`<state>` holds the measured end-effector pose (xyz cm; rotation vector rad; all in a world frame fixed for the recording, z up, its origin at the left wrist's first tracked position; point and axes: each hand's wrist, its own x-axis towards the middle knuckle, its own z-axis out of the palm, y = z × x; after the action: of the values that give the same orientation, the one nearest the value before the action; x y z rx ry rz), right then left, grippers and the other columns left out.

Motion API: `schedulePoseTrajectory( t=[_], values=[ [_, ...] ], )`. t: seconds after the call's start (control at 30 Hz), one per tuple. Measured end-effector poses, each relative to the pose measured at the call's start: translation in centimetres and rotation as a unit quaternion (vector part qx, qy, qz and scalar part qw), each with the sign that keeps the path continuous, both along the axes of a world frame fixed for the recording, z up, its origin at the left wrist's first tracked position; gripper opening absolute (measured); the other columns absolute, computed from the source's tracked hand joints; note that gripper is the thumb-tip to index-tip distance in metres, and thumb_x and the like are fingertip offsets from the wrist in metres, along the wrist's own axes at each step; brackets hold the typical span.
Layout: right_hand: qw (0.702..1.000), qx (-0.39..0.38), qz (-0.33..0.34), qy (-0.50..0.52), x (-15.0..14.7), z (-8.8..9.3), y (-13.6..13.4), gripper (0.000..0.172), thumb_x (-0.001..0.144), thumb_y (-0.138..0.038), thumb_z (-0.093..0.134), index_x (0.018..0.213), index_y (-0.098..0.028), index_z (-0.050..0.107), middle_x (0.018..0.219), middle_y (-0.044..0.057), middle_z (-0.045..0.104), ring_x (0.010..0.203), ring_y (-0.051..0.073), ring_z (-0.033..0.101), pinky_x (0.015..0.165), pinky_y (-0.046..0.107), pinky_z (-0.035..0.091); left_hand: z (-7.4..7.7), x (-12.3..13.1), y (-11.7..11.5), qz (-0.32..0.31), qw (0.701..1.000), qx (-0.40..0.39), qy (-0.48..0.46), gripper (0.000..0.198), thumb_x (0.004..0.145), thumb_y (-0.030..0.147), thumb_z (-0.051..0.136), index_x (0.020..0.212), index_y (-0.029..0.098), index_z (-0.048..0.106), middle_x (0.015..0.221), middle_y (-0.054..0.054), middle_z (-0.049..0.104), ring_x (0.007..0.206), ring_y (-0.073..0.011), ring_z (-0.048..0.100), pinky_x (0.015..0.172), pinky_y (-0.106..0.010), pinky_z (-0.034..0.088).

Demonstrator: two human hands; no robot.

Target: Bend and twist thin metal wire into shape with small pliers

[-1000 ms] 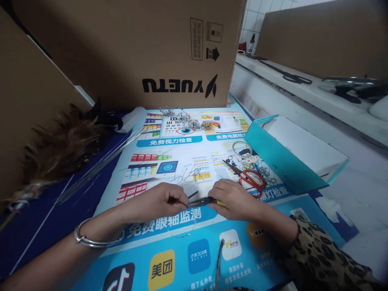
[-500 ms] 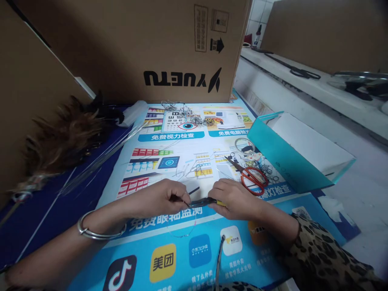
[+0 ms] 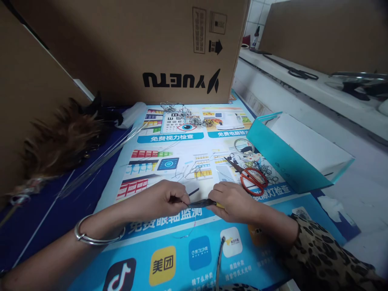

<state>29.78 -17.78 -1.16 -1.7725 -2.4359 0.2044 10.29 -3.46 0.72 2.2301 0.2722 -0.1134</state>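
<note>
My left hand [image 3: 173, 198] is closed in a pinch on the left end of a dark slender strip [image 3: 200, 203]. The strip's other end is in the fingers of my right hand [image 3: 235, 202], also closed, where a bit of yellow [image 3: 220, 205] shows. What the strip is made of I cannot make out. Just behind it lies a short thin black stick [image 3: 194, 193]. A fine thread with a pinkish spot [image 3: 194, 223] shows below the hands. Orange-handled scissors [image 3: 254, 181] lie beyond my right hand, near a small tangle of thin wire rings [image 3: 269, 169].
Tangled wire [image 3: 194, 119] lies toward the back, before a large cardboard box [image 3: 182, 48]. An open teal box [image 3: 273, 155] stands at right. Brown feathers [image 3: 63, 141] and clear thin strips [image 3: 103, 155] lie left. A dark strand [image 3: 218, 258] rises near me. A printed sheet covers the table.
The whole view has shifted very slightly. Both hands keep their hold on the strip in nearly the same place; the right fingers have closed a little further over it.
</note>
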Motion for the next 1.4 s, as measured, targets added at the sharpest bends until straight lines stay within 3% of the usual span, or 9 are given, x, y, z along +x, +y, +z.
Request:
schedulePoseTrajectory(
  t=[0.7,0.97,1.17,1.4],
  values=[
    [0.999,-0.025,-0.03,-0.004,-0.25,-0.2,-0.44,0.028,0.089,-0.045,0.039,0.088,-0.02,0.05,0.087,0.004,0.058,0.08,0.017,0.053,0.064,0.027,0.032,-0.13,-0.1,-0.29,0.007,0.997,0.061,-0.036,0.019,0.076,0.011,0.049,0.076,0.018,0.066,0.071,0.001,0.065,0.063,-0.0098,0.057,0.059,-0.019,0.039],
    [0.997,-0.022,-0.073,0.013,-0.51,-0.12,-0.51,0.029,0.089,-0.046,0.04,0.089,-0.019,0.051,0.086,0.004,0.058,0.079,0.017,0.053,0.063,0.026,0.033,-0.2,0.17,-0.02,0.067,0.996,-0.011,-0.052,0.011,0.078,0.015,0.052,0.074,0.017,0.062,0.075,0.0,0.061,0.07,-0.012,0.057,0.063,-0.021,0.042],
    [0.997,-0.026,-0.065,0.011,-0.65,-0.27,-0.64,0.028,0.089,-0.045,0.04,0.089,-0.02,0.052,0.086,0.004,0.058,0.082,0.018,0.053,0.065,0.027,0.032,-0.27,-0.11,0.26,0.048,0.995,-0.083,-0.01,0.01,0.08,0.018,0.052,0.081,0.017,0.062,0.081,-0.001,0.061,0.076,-0.0136,0.056,0.071,-0.023,0.043],
    [0.998,-0.022,-0.056,0.006,-0.62,-0.45,-0.67,0.027,0.089,-0.045,0.04,0.089,-0.02,0.052,0.086,0.004,0.058,0.081,0.018,0.052,0.065,0.027,0.031,0.21,-0.04,0.33,0.039,0.992,-0.117,0.004,0.021,0.086,0.032,0.049,0.078,0.016,0.061,0.078,0.0,0.057,0.072,-0.0131,0.053,0.066,-0.023,0.042]
  ],
)
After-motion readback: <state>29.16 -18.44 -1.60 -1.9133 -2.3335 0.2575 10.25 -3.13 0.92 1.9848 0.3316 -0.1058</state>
